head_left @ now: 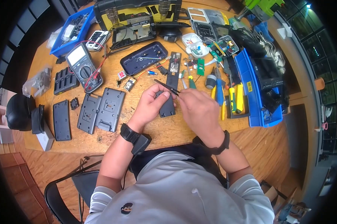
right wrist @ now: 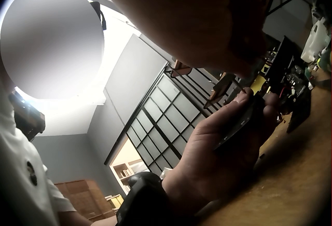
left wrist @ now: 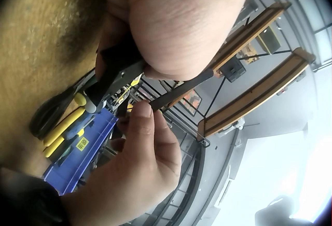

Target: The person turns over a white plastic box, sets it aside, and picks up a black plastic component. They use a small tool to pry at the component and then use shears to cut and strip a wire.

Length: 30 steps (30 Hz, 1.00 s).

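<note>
In the head view the left hand (head_left: 150, 104) grips a flat dark plastic part (head_left: 167, 108) near the table's front edge. The right hand (head_left: 201, 110) pinches thin black tweezers (head_left: 164, 86), which lie across the part's upper end. From the left wrist, the right hand (left wrist: 148, 151) shows thumb and fingertips together on the tweezers (left wrist: 181, 88); the left hand (left wrist: 179, 26) holds the dark part (left wrist: 118, 70). The right wrist view has the left hand (right wrist: 215, 145) curled round the part (right wrist: 243, 123), while the right hand (right wrist: 202, 24) is in shadow above. Whether the tips touch the part, I cannot tell.
A multimeter (head_left: 82, 67), a black tray (head_left: 144, 58) and a hinged dark plate (head_left: 110, 109) lie left. Beyond the hands is a long dark strip (head_left: 173, 78). Screwdrivers (head_left: 220, 91), a yellow cutter (head_left: 239, 100) and a blue bin (head_left: 250, 87) stand right; a toolbox (head_left: 119, 16) is behind.
</note>
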Each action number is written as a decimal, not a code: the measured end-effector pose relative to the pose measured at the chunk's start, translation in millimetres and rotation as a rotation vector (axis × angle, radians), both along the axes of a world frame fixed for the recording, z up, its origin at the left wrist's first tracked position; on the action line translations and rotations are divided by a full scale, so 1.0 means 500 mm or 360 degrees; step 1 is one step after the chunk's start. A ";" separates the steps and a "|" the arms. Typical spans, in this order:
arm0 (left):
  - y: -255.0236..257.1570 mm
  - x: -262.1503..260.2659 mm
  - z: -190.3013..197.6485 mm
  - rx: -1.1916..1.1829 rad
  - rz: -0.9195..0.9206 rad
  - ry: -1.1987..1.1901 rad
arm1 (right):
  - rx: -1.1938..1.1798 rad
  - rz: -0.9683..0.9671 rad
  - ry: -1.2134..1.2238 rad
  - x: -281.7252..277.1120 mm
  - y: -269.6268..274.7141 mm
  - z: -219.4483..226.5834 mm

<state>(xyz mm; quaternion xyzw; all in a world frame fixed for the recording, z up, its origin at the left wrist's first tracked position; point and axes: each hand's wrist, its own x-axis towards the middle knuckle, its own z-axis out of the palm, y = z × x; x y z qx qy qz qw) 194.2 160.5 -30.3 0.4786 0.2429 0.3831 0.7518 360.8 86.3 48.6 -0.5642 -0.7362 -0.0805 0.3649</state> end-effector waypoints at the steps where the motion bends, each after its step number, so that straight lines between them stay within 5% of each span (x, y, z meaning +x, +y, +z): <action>1: 0.000 0.000 -0.001 0.0000 -0.0001 0.0001 | -0.0031 0.0004 0.0012 0.000 -0.001 0.001; 7: -0.002 0.002 -0.009 -0.0020 -0.0009 0.0051 | -0.0323 -0.0049 -0.0024 0.009 -0.012 0.015; 30: -0.005 0.003 -0.003 -0.0030 -0.0022 -0.0020 | -0.0328 -0.0037 -0.0147 0.007 0.004 0.022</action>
